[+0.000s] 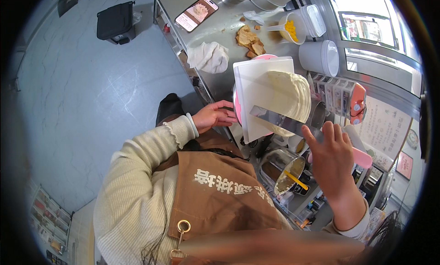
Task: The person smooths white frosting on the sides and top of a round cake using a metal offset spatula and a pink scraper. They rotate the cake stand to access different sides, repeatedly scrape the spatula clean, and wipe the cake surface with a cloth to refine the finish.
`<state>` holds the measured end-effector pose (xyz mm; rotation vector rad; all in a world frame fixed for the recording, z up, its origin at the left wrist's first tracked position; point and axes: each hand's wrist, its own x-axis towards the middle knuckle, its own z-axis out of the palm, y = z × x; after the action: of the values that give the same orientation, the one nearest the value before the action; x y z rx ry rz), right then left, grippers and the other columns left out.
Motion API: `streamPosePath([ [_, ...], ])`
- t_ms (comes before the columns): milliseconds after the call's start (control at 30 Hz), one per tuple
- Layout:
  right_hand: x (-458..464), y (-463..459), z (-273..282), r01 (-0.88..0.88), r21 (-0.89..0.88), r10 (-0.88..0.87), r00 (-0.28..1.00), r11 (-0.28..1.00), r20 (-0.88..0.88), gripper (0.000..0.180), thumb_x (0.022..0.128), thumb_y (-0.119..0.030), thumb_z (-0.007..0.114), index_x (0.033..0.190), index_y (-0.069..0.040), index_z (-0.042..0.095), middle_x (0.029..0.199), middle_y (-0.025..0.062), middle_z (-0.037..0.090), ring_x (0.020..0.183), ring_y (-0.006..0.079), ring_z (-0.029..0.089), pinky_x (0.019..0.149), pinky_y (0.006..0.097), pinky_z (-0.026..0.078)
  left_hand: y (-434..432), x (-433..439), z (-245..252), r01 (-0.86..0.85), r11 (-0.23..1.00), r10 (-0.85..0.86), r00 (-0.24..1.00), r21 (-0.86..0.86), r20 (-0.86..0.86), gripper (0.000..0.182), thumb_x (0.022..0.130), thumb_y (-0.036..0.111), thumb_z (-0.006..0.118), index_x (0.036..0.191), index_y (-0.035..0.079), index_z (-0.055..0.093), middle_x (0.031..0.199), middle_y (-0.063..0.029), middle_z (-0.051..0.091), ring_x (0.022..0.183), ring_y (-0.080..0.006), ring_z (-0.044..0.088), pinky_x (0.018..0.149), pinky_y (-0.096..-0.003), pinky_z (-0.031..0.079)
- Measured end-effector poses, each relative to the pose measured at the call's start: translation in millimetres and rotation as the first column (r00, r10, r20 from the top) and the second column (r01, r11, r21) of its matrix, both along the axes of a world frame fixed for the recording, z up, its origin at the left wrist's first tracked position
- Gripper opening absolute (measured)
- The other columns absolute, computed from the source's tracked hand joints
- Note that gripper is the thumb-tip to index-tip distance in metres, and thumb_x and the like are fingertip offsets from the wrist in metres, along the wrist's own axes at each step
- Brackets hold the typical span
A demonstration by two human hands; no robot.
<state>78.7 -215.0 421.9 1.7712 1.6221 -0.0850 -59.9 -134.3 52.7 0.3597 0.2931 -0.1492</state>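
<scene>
A cream-covered cake (288,91) sits on a square white cake board (251,89), which rests on a pink turntable (237,108). The cake's side shows ridges in the cream. My left hand (215,117) is at the turntable's near-left rim, fingers apart and touching the edge. In my right hand (331,156) is a wide metal icing spatula (280,120) with a pink handle (361,158). My forefinger lies along its blade, which reaches across the near part of the cake; whether it touches the cream I cannot tell.
Cake trimmings (249,40), a white cloth (209,57) and a lit phone (196,14) lie on the steel counter. A jug of yellow cubes (292,29) and a white tub (318,59) stand behind. A steel-and-glass bowl (283,168) with a yellow-handled tool is close to my right arm.
</scene>
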Motion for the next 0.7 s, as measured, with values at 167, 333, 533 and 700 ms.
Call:
streamPosePath([
  [167, -2, -3, -2, 0.031, -0.053, -0.029, 0.999, 0.998, 0.036, 0.061, 0.065, -0.006, 0.078, 0.124, -0.015, 0.069, 0.103, 0.0101, 0.051, 0.098, 0.0277, 0.056, 0.078, 0.0386, 0.046, -1, 1, -1, 0.026, 1.0, -0.025, 1.0, 0.015, -0.005, 0.033, 0.105, 0.002, 0.039, 0.135, 0.011, 0.05, 0.134, -0.0139, 0.063, 0.126, -0.0219, 0.061, 0.106, -0.0366, 0.048],
  [333, 3, -7, -4, 0.04, -0.066, -0.037, 0.998, 0.997, 0.043, 0.059, 0.066, -0.007, 0.078, 0.124, -0.014, 0.069, 0.104, 0.0109, 0.052, 0.099, 0.0279, 0.056, 0.079, 0.0382, 0.046, -2, 4, -5, 0.068, 0.998, -0.068, 0.998, 0.003, -0.007, 0.032, 0.102, -0.002, 0.045, 0.13, 0.012, 0.053, 0.132, -0.0115, 0.065, 0.125, -0.0215, 0.062, 0.105, -0.0357, 0.048],
  [533, 9, -9, -4, 0.07, -0.087, -0.065, 0.997, 0.994, 0.051, 0.057, 0.066, -0.009, 0.078, 0.123, -0.013, 0.069, 0.104, 0.0115, 0.053, 0.1, 0.0285, 0.056, 0.08, 0.0385, 0.045, -8, 5, -9, 0.106, 0.994, -0.107, 0.994, 0.021, 0.025, 0.024, 0.103, 0.001, 0.046, 0.122, 0.012, 0.056, 0.129, -0.0095, 0.067, 0.126, -0.0219, 0.061, 0.105, -0.0368, 0.048],
  [700, 16, -12, -5, 0.077, -0.088, -0.073, 0.996, 0.993, 0.049, 0.057, 0.066, -0.01, 0.079, 0.122, -0.013, 0.07, 0.105, 0.0119, 0.053, 0.101, 0.0289, 0.056, 0.081, 0.0391, 0.045, -11, 8, -10, 0.124, 0.992, -0.126, 0.991, 0.037, 0.046, 0.022, 0.103, 0.002, 0.047, 0.119, 0.013, 0.057, 0.13, -0.0099, 0.067, 0.125, -0.0228, 0.062, 0.105, -0.0368, 0.049],
])
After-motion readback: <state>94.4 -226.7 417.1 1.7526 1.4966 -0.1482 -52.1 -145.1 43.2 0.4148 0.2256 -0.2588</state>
